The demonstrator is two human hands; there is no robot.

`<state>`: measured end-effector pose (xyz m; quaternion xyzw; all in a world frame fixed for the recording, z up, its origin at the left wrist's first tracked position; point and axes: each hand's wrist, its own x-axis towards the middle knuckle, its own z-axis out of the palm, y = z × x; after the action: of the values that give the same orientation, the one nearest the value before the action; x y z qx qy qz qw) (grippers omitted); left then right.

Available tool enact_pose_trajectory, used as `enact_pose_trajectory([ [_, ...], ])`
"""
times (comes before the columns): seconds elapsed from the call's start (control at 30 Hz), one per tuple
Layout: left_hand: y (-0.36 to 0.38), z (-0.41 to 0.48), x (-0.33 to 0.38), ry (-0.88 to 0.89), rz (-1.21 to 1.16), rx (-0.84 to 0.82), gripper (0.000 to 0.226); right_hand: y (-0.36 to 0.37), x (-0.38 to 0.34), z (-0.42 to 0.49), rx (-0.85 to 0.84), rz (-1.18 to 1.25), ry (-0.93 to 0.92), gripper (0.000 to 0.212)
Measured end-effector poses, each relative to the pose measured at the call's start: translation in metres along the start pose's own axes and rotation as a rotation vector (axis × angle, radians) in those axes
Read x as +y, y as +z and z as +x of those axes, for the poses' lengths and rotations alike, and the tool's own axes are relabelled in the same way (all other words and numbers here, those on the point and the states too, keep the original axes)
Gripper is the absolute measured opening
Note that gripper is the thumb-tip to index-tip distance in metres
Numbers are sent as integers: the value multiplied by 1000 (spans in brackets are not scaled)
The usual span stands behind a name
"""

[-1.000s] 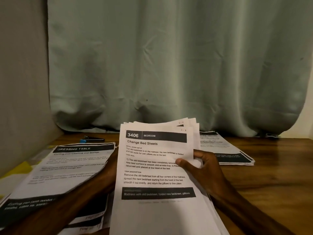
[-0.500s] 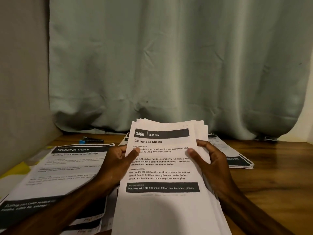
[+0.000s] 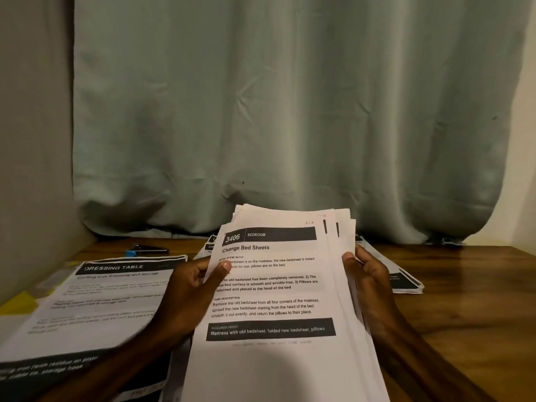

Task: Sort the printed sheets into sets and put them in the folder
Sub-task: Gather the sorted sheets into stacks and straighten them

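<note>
I hold a thick stack of printed sheets [image 3: 278,297] tilted up in front of me; its top page reads "3406 Bedroom, Change Bed Sheets". My left hand [image 3: 194,288] grips the stack's left edge, thumb on the top page. My right hand [image 3: 368,274] grips the right edge, where the sheets fan out unevenly. A pile headed "Dressing Table" [image 3: 95,297] lies on the table at the left. Another pile [image 3: 403,277] lies behind my right hand at the right. A yellow folder [image 3: 20,303] shows partly at the far left edge, under the papers.
The wooden table [image 3: 464,300] runs to a pale green curtain [image 3: 290,111] at the back and a wall on the left. A small black and blue stapler [image 3: 146,250] lies near the back left. Bare wood shows on the right.
My right thumb has slid from the face of the top page out to the stack's right edge. My left thumb has come onto the top page. The sheets now fan out more at the right.
</note>
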<state>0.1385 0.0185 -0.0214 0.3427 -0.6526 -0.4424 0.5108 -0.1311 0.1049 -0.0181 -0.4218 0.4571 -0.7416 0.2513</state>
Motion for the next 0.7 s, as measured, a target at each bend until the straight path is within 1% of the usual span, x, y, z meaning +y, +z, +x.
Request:
enact_pose_trajectory([
  [0.07, -1, -1, 0, 10, -25, 8, 8, -5, 3, 4, 18, -54, -28, 24],
  [0.1, -2, -1, 0, 12, -39, 10, 8, -7, 4, 6, 16, -72, -38, 28],
  [0.13, -2, -2, 0, 10, -54, 11, 8, -8, 3, 6, 9, -76, -46, 45],
  [0.17, -3, -2, 0, 3, -63, 11, 8, -10, 4, 7, 3, -70, -39, 69],
  [0.2, -4, -2, -1, -5, -71, 7, 8, -12, 4, 8, -6, -69, -20, 89],
  [0.23, -6, -1, -1, -16, -75, 3, 10, -13, 3, 8, -9, -73, -10, 99],
  [0.27, -7, 0, -1, -30, -78, -3, 13, -15, 2, 9, -11, -75, -7, 102],
  [0.3, -8, 0, -1, -45, -78, -6, 15, -16, 2, 9, -9, -68, 1, 100],
  [0.33, -9, 1, -2, -59, -77, -8, 16, -17, 2, 10, -5, -54, 7, 91],
  [0.43, -11, 3, -3, -108, -63, -10, 18, -19, -1, 10, -11, -2, 28, 30],
  [0.47, -11, 4, -4, -121, -52, -12, 19, -19, -4, 11, -4, 7, 38, 24],
  [0.63, -5, 10, -10, -165, -74, 11, 29, -24, -7, 16, 2, -12, 73, 25],
  [0.67, -4, 10, -11, -159, -83, 4, 31, -27, -8, 17, -9, -15, 82, 30],
  [0.7, -3, 9, -11, -153, -87, -10, 32, -28, -9, 16, -21, -19, 99, 40],
])
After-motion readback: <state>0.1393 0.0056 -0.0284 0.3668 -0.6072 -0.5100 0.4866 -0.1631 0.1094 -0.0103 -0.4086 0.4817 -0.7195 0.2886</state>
